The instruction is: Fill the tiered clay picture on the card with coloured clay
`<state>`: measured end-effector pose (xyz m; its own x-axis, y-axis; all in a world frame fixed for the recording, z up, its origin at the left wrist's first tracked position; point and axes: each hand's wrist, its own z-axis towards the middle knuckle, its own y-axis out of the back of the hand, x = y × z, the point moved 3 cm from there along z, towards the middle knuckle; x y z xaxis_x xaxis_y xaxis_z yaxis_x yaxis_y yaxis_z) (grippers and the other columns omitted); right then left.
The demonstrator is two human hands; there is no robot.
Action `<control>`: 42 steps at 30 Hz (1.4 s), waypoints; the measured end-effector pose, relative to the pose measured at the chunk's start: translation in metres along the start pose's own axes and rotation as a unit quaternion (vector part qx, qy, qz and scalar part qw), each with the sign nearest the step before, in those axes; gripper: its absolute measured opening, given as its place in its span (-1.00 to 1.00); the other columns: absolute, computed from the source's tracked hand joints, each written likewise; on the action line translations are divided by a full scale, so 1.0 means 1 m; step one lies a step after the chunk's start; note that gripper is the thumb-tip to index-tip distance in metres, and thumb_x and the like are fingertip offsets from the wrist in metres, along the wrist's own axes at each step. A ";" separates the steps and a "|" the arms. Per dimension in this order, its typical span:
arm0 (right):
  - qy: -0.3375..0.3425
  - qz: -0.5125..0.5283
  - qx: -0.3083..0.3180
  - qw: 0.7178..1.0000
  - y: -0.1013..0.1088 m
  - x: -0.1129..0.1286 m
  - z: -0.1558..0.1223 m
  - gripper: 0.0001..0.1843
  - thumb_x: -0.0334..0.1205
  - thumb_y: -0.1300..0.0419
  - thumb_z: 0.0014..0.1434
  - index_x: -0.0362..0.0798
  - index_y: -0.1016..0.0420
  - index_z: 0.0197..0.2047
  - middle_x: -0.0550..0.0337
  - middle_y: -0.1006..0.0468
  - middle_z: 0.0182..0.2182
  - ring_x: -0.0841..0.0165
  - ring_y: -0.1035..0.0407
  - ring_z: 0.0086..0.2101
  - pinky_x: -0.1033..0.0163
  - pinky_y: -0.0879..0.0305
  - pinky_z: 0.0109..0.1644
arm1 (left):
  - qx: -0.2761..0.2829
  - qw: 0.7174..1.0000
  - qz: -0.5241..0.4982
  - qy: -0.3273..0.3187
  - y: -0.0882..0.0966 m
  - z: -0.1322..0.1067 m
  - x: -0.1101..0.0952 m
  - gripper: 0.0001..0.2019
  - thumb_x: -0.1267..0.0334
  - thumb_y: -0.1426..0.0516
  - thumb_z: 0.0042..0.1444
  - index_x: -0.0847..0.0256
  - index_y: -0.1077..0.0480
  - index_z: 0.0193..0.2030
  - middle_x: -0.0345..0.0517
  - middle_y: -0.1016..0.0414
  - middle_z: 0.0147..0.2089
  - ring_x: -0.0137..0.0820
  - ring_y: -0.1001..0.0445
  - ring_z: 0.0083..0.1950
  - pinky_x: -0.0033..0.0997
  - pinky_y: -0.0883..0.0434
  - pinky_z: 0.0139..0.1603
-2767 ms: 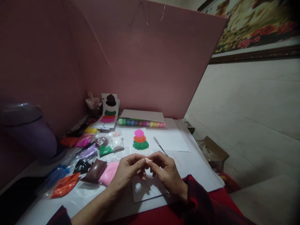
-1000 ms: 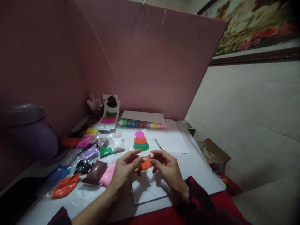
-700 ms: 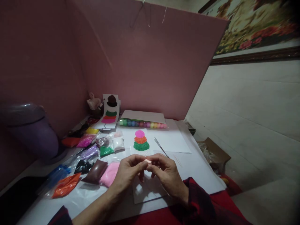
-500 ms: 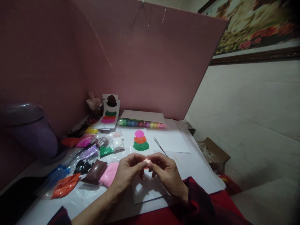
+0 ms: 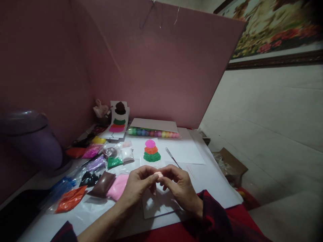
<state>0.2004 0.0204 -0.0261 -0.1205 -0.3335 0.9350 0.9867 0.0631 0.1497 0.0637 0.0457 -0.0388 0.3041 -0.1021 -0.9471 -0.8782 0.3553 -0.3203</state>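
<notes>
A small lump of pale peach modelling clay [image 5: 159, 174] is pinched between the fingertips of both hands. My left hand [image 5: 141, 179] holds it from the left, thumb and index finger closed on it. From the other side my right hand [image 5: 178, 181] grips it the same way. Both hands hover over a clear flat board [image 5: 161, 210]. Just beyond them lies a sheet of paper with pink, orange and green clay layers [image 5: 151, 151]. A slim metal tool [image 5: 173, 157] rests near my right fingers, its lower end hidden behind the hand.
Bags of coloured clay lie to the left, among them pink [image 5: 117, 187], brown [image 5: 103, 185] and orange [image 5: 71, 199]. A long pack of coloured clay balls [image 5: 153, 132] is at the back. A purple bin [image 5: 32, 141] stands far left; toothpicks [image 5: 191, 172] lie right.
The fingers have shifted slightly around the peach clay, which looks a little different in shape. An orange bit visible below it before no longer shows. Everything else stays put.
</notes>
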 end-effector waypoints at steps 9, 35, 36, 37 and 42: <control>-0.037 0.063 -0.088 0.993 0.005 -0.005 0.005 -0.79 -0.13 -0.28 0.05 -0.11 -0.42 -0.40 0.30 -0.40 -0.59 0.50 -0.26 -0.61 0.38 -0.29 -0.58 | -0.094 0.994 -0.005 -0.049 0.006 0.001 -0.005 -0.83 0.24 -0.26 -0.05 0.32 -0.43 -0.41 -0.20 -0.43 -0.53 -0.56 -0.28 -0.60 -0.57 -0.28 -0.61; -0.027 0.052 -0.035 0.998 -0.001 -0.001 0.002 -0.80 -0.13 -0.25 0.08 -0.11 -0.46 -0.36 0.22 -0.48 -0.51 0.45 -0.33 -0.53 0.36 -0.32 -0.52 | -0.033 0.999 -0.006 -0.013 0.003 0.001 0.002 -0.77 0.17 -0.26 -0.06 0.32 -0.42 -0.41 -0.19 -0.42 -0.56 -0.54 -0.30 -0.65 -0.55 -0.29 -0.67; -0.033 0.061 -0.051 0.996 0.000 -0.002 0.003 -0.79 -0.12 -0.27 0.06 -0.11 -0.46 -0.38 0.24 -0.46 -0.53 0.47 -0.31 -0.56 0.37 -0.31 -0.54 | -0.046 0.999 -0.018 -0.018 0.005 0.001 0.002 -0.78 0.18 -0.26 -0.05 0.32 -0.43 -0.39 -0.18 -0.44 -0.54 -0.55 -0.30 -0.64 -0.56 -0.30 -0.66; -0.039 0.072 -0.069 0.994 0.002 -0.003 0.004 -0.78 -0.12 -0.29 0.03 -0.11 -0.45 -0.39 0.27 -0.44 -0.55 0.49 -0.29 -0.59 0.37 -0.30 -0.56 | -0.065 0.997 -0.033 -0.022 0.007 0.002 0.002 -0.78 0.19 -0.27 -0.06 0.33 -0.43 -0.38 -0.17 -0.45 -0.52 -0.55 -0.30 -0.63 -0.57 -0.29 -0.66; -0.069 0.129 -0.112 0.983 0.007 -0.010 0.010 -0.72 -0.12 -0.35 -0.06 -0.12 -0.45 -0.35 0.29 -0.43 -0.57 0.47 -0.30 -0.60 0.35 -0.33 -0.58 | -0.137 0.988 -0.074 -0.022 0.013 0.003 0.001 -0.69 0.22 -0.31 -0.11 0.32 -0.44 -0.23 -0.15 -0.48 -0.50 -0.50 -0.37 -0.56 -0.58 -0.29 -0.65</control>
<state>0.2070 0.0339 -0.0314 0.1386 -0.2019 0.9696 0.9837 -0.0849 -0.1583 0.0533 0.0528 -0.0434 0.4479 -0.0907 -0.8895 -0.8877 0.0738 -0.4545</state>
